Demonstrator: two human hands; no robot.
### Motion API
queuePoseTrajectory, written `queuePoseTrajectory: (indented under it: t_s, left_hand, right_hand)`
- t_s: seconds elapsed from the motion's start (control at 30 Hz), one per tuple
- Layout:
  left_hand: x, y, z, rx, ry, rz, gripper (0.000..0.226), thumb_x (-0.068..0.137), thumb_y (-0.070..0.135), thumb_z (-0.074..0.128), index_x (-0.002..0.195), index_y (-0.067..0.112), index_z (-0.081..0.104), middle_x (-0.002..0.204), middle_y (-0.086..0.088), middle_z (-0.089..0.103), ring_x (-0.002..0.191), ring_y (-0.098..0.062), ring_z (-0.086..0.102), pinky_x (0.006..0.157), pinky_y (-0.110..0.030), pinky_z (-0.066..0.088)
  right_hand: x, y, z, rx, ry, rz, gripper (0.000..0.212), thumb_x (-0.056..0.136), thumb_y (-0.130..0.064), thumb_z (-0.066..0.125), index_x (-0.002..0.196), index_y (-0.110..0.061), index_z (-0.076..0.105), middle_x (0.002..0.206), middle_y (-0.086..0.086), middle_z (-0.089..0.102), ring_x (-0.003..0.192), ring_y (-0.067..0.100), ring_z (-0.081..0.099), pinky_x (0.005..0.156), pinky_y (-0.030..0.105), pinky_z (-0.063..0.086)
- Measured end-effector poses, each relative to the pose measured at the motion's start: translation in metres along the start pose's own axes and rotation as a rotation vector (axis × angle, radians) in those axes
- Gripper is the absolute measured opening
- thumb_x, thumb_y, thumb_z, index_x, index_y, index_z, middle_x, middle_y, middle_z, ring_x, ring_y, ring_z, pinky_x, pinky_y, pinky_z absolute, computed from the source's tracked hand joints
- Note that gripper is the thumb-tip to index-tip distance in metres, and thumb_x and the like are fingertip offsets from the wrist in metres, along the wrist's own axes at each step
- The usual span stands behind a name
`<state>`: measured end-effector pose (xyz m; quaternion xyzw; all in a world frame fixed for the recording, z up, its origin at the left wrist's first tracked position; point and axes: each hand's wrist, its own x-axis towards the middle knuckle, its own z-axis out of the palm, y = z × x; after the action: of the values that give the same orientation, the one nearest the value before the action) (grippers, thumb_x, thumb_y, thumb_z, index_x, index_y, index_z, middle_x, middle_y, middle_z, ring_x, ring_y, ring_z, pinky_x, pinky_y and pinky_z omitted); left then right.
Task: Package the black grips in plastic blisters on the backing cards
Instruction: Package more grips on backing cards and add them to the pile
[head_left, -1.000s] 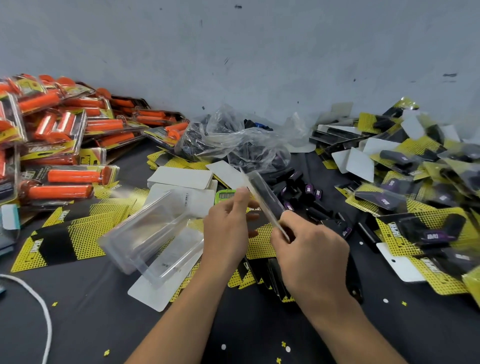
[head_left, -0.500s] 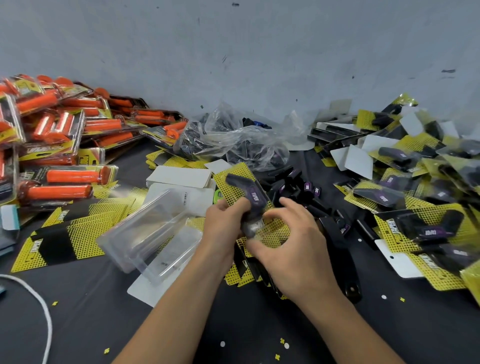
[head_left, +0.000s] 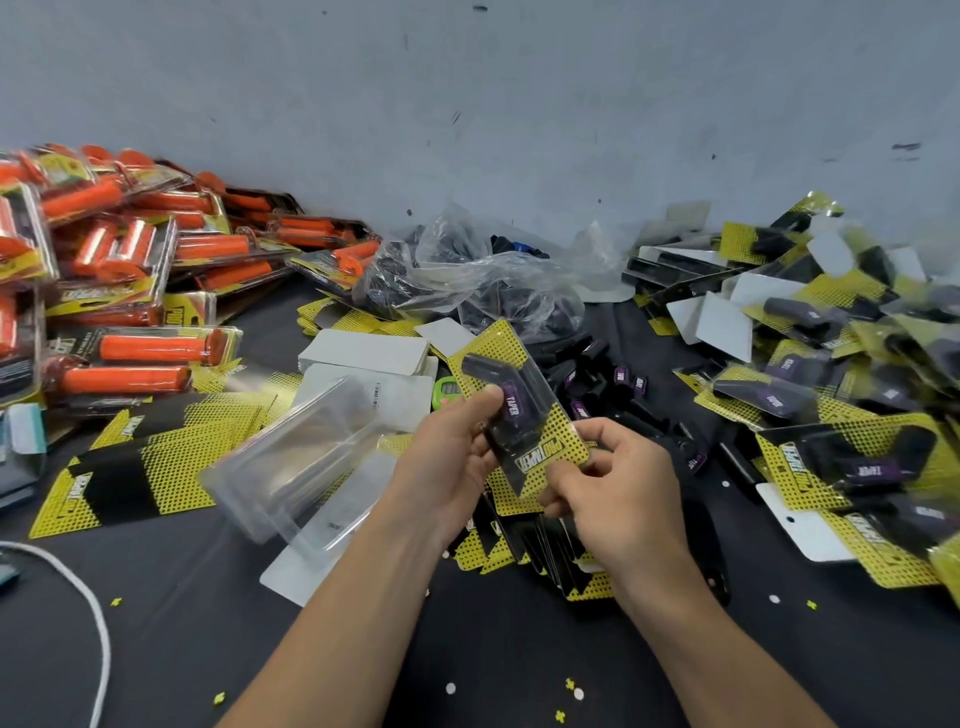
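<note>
Held up above the black tabletop (head_left: 467, 654) between both hands, top end tilted toward the wall: one yellow-and-black backing card (head_left: 563, 441) with a black grip (head_left: 496, 371) under a clear plastic blister (head_left: 537, 387); purple TAPER label on the grip facing up; left hand (head_left: 447, 462) curled round the card's left edge, thumb pressed on the blister just beside the label; right hand (head_left: 628, 499) pinching the card's lower right corner between thumb and bent fingers.

Directly beneath the hands, a fanned stack of bare backing cards (head_left: 540, 553) lying flat; just beyond, a heap of loose black grips (head_left: 613, 387) with purple labels; to the left of the hands, nested empty blisters (head_left: 306, 457) lying over a white card; behind those, stacked white cards (head_left: 363, 353) and a small green object (head_left: 447, 389), possibly a timer, mostly hidden.

Against the wall at the middle, a crumpled clear bag (head_left: 483, 286) with dark pieces inside; on the right, a big pile of black-grip packs (head_left: 831, 415); on the left, packs of orange grips (head_left: 140, 291) heaped high; near the lower left edge, a white cord (head_left: 98, 623) curving over the tabletop.
</note>
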<state>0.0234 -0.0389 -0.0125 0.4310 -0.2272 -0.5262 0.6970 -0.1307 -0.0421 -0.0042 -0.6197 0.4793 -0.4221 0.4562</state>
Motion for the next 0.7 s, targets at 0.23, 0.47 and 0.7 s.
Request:
queuePoseTrajectory:
  t_s: [0.23, 0.47, 0.7]
  left_hand:
    - [0.003, 0.011, -0.007, -0.130, 0.134, 0.084, 0.013, 0.096, 0.000, 0.062, 0.108, 0.003, 0.067, 0.099, -0.013, 0.079, 0.082, -0.018, 0.076, 0.082, -0.033, 0.064]
    - [0.005, 0.012, -0.010, -0.167, 0.185, 0.115, 0.014, 0.094, -0.001, 0.066, 0.105, 0.007, 0.068, 0.095, -0.009, 0.080, 0.082, -0.017, 0.076, 0.080, -0.029, 0.064]
    - [0.005, 0.012, -0.008, -0.179, 0.207, 0.127, 0.010, 0.095, -0.001, 0.064, 0.102, 0.005, 0.067, 0.086, -0.007, 0.080, 0.074, -0.015, 0.077, 0.066, -0.026, 0.062]
  right_hand:
    - [0.015, -0.005, -0.031, -0.449, 0.361, -0.322, 0.012, 0.099, -0.022, 0.058, 0.105, -0.025, 0.069, 0.090, -0.002, 0.069, 0.084, 0.015, 0.061, 0.070, 0.032, 0.049]
    - [0.026, 0.000, -0.054, -0.872, 0.159, 0.124, 0.058, 0.099, -0.068, 0.037, 0.113, -0.019, 0.064, 0.090, 0.002, 0.062, 0.086, 0.028, 0.053, 0.072, 0.039, 0.041]
    - [0.014, -0.011, -0.055, -0.763, -0.304, 0.087, 0.061, 0.098, -0.072, 0.037, 0.149, -0.038, 0.039, 0.135, -0.001, 0.064, 0.122, 0.027, 0.058, 0.102, 0.045, 0.047]
